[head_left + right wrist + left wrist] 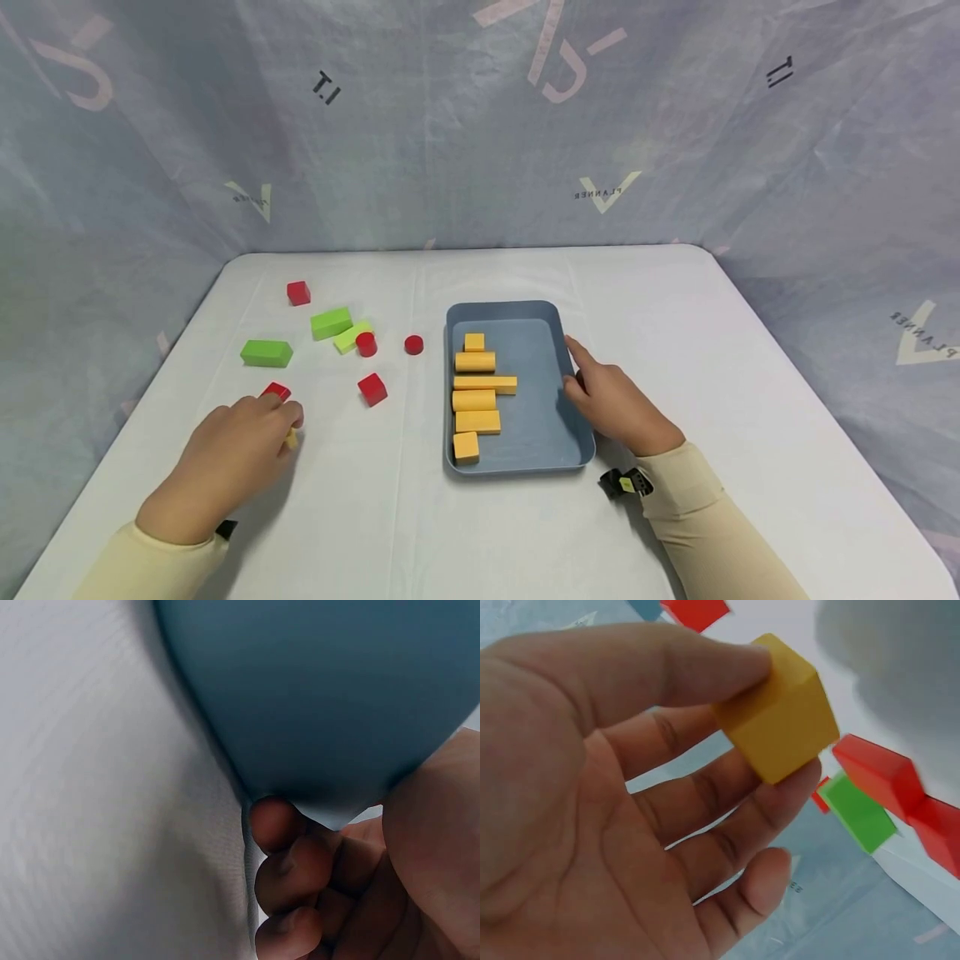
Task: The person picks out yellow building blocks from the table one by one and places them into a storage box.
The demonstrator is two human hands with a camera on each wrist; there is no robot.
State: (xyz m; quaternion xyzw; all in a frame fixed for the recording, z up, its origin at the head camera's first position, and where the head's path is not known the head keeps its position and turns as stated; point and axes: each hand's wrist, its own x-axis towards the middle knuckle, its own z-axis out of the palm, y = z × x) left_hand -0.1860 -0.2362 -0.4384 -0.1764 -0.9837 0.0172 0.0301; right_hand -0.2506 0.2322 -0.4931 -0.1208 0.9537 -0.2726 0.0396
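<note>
My left hand (238,450) is low over the left side of the table. It pinches a yellow block (780,712) between thumb and fingertips; in the head view the fingers cover most of that block. Just beyond those fingers lies a red block (277,390). At the right side of a blue-grey tray (536,417), my right hand (618,404) grips the rim. In the right wrist view several of its fingers (292,874) are curled against the tray's outer side. Several yellow blocks (477,422), flat, square and cylindrical, line the tray's left half.
Left of the tray are scattered green blocks (267,353), a red cube (372,389), a red cylinder (366,344), a red disc (414,344) and a farther red cube (298,292). A white cloth covers the table (675,317). Grey printed fabric (480,142) hangs behind it.
</note>
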